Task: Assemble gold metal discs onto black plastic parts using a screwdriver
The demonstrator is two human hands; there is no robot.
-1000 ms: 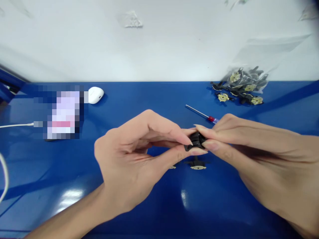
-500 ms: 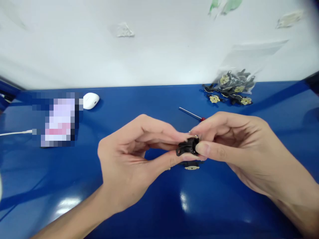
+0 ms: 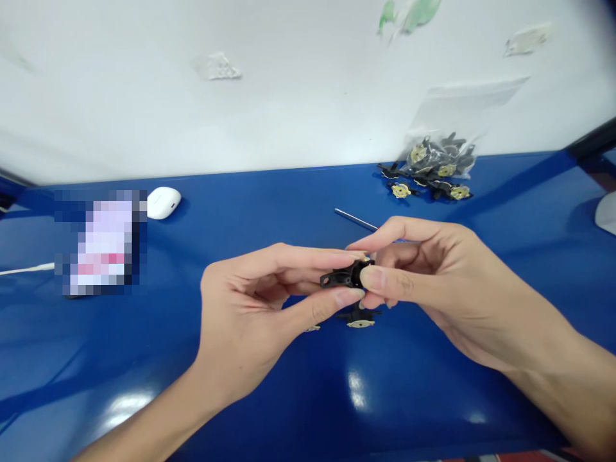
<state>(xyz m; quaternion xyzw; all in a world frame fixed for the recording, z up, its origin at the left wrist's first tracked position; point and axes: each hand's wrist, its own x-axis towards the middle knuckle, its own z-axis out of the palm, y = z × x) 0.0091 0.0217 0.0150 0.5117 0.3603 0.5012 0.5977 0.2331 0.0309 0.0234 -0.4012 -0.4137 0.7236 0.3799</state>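
Note:
Between my two hands is a small black plastic part (image 3: 341, 277) with a holed tab at its left end. My left hand (image 3: 269, 308) pinches it between thumb and fingertips from the left. My right hand (image 3: 433, 282) is closed on its right end, the thumb pressed against its face and hiding much of it. A bit of brassy metal shows at its top edge. Below the fingers, a black part with a brass-coloured plate (image 3: 360, 323) lies on the table. A second brass-coloured plate (image 3: 312, 328) peeks out under my left thumb.
A screwdriver (image 3: 356, 219) lies behind my right hand, its handle hidden. At the back right, a clear bag (image 3: 445, 157) of similar parts has several loose ones before it. On the left are a blurred phone (image 3: 103, 237) with a cable and a white case (image 3: 164, 203).
The black part has turned in my fingers, so its holed tab now points left. Both hands stay closed on it. The whole view has shifted slightly.

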